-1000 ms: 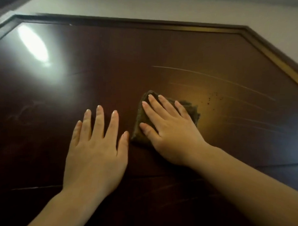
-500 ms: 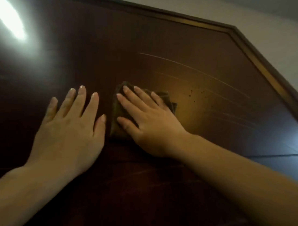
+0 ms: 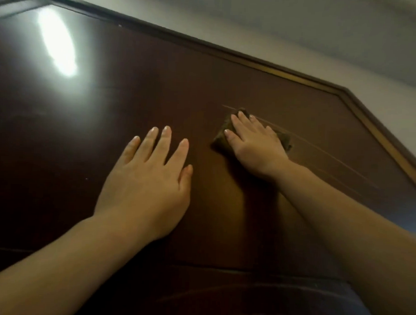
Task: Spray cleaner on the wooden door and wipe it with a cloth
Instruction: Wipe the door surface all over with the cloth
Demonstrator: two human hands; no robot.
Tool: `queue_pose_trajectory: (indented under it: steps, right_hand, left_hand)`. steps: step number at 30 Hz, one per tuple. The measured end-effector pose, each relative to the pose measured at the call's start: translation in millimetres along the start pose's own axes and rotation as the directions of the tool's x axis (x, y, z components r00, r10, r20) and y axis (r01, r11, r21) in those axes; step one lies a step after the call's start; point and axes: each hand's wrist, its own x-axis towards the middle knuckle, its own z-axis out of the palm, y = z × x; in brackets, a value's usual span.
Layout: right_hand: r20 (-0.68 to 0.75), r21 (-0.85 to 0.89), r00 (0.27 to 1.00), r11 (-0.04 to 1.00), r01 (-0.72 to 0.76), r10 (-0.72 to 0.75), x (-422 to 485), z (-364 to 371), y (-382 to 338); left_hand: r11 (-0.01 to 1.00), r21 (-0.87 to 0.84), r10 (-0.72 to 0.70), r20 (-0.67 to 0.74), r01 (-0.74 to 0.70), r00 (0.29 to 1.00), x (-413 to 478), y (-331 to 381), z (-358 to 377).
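While the right hand (image 3: pixel 257 147) presses flat on the folded cloth (image 3: pixel 220 137), its fingers lie spread and open over the fabric rather than curled around it, pinning the cloth against the wooden door (image 3: pixel 204 86) by palm pressure alone. The cloth is dark and brownish, bunched under the palm, with an edge showing to the left of the fingers and a corner poking out by the wrist. Just beside it, to the left, the left hand (image 3: pixel 149 176) rests open and empty on the door, fingers fanned, apparently bracing the body.

Thin pale streaks (image 3: pixel 320 149) run from under the cloth toward the lower right of the panel; they look like wet wipe lines or residue, though which is hard to tell. A bright glare (image 3: pixel 57 43) sits on the glossy upper left of the panel, and the door frame (image 3: pixel 299 78) borders the pale wall (image 3: pixel 254 29) above. No spray bottle is in view.

To wipe well, I judge the hand should keep even pressure through the whole palm, so the cloth does not slip out from under the open fingers, and pass in overlapping strokes along those streaks until they vanish. Working toward the frame edge, then refolding to a clean face, would help avoid smearing the gloss.
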Motion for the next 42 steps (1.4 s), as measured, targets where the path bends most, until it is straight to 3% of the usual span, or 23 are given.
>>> queue_pose_trajectory:
  steps: [9, 15, 21, 23, 25, 27, 32, 35, 42]
  right_hand:
    - [-0.001, -0.035, 0.987, 0.987, 0.158, -0.159, 22.3, -0.9, -8.9]
    - [-0.096, 0.036, 0.969, 0.973, -0.226, 0.229, 50.6, 2.7, -16.0]
    - [-0.042, -0.013, 0.999, 1.000, 0.007, -0.007, 49.2, -0.2, -2.7]
    - [-0.054, -0.021, 0.990, 0.991, -0.129, 0.128, 47.3, -3.4, 20.1]
    - [-0.071, -0.012, 0.937, 0.939, -0.344, 0.342, 39.3, -6.2, 41.8]
    - [-0.067, -0.019, 0.907, 0.908, -0.418, 0.416, 32.9, -6.1, 45.6]
    - [-0.078, -0.077, 0.988, 0.988, -0.136, 0.130, 25.5, 2.1, 7.1]
    - [-0.055, -0.064, 0.998, 0.997, 0.035, -0.039, 21.8, 7.4, -15.6]
    - [-0.084, 0.054, 0.981, 0.984, -0.169, 0.173, 21.6, 3.9, -21.5]
  left_hand:
    - [0.999, -0.030, -0.011, -0.017, 0.011, 1.000, -3.0, 1.6, -1.9]
    - [0.999, -0.046, -0.004, 0.011, 0.004, 1.000, -1.6, 1.1, -1.6]
    - [0.998, -0.065, -0.012, 0.019, 0.013, 1.000, -2.8, -1.5, -1.6]
    - [0.998, -0.067, -0.012, 0.024, 0.013, 1.000, -3.5, -0.6, -2.9]
    - [0.997, -0.074, -0.003, 0.024, 0.004, 1.000, -3.6, 0.9, -2.8]
    - [0.997, -0.075, 0.002, 0.022, -0.001, 1.000, -3.7, -0.5, -2.9]
    - [0.999, -0.054, -0.002, 0.011, 0.002, 1.000, -3.5, 0.2, -1.0]
    - [0.998, -0.061, -0.006, 0.013, 0.006, 1.000, -4.3, -0.7, -2.7]
    - [0.998, -0.059, 0.006, 0.010, -0.005, 1.000, -3.9, -0.1, -2.8]
